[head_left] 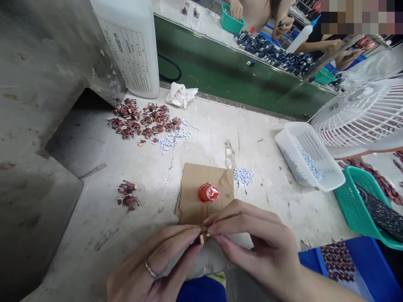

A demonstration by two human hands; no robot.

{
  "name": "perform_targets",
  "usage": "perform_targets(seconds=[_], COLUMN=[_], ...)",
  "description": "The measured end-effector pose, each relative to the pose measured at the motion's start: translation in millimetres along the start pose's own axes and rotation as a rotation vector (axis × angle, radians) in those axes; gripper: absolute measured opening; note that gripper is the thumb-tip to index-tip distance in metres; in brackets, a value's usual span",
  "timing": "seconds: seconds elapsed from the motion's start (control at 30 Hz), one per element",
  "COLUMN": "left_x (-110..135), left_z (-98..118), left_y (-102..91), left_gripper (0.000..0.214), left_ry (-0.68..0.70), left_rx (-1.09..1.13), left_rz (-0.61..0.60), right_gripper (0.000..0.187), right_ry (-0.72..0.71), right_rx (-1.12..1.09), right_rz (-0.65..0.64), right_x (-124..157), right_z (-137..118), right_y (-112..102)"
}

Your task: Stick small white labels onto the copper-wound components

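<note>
Workshop: scuffed workbench (217, 121), heaped dark parts (269, 51), co-workers (255, 14) opposite.

Starting from the flat brown cardboard sheet (190, 184), 1 o'clock's a pretty roomy lane, but small reddish-brown figurines (147, 120) clog 11 and a translucent white rectangular plastic basket (288, 157) blocks 2.

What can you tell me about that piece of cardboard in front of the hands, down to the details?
The cardboard is a brown, roughly rectangular sheet lying flat on the pale tabletop. Its top layer looks peeled near the far right corner, and its left edge is ragged. A glossy red object rests on it. The left hand and right hand partly hide its near end.
</note>
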State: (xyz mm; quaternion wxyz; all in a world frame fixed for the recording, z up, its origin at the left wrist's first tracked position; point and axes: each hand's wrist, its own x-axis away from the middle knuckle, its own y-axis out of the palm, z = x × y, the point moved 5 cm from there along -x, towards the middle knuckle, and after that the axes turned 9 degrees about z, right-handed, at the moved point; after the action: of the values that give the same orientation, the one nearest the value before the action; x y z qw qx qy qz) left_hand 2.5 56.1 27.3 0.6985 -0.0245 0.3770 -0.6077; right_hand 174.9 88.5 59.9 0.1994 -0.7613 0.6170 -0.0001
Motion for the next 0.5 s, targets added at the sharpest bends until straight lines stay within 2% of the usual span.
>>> perform_targets(seconds=[0.1,0.3,0.43,0.5], left_x=[0.4,-3.2,-2.1,-0.2], left_z=[2.4,3.7,5.0,5.7], left_y=[-2.4,-1.7,-0.9,-2.4], left_gripper=[0.018,0.017,0.017,0.014], left_ry=[0.019,-0.012,0.012,-0.005], left_rx=[0.001,-0.040,-0.063,-0.065], left_rz=[0.037,0.032,0.027,0.069], right_gripper=[0.022,0.017,0.017,0.019], right_ry=[0.013,0.010,-0.028,-0.066], right_rx=[-0.013,-0.010,0.038,0.078], right_rz=[-0.006,0.003,-0.021,-0.026], right_x=[0.3,-1.1,-2.3,-0.5], right_z=[1.7,1.7,-1.5,-4.1], right_y=[2.6,3.1,4.5,4.2])
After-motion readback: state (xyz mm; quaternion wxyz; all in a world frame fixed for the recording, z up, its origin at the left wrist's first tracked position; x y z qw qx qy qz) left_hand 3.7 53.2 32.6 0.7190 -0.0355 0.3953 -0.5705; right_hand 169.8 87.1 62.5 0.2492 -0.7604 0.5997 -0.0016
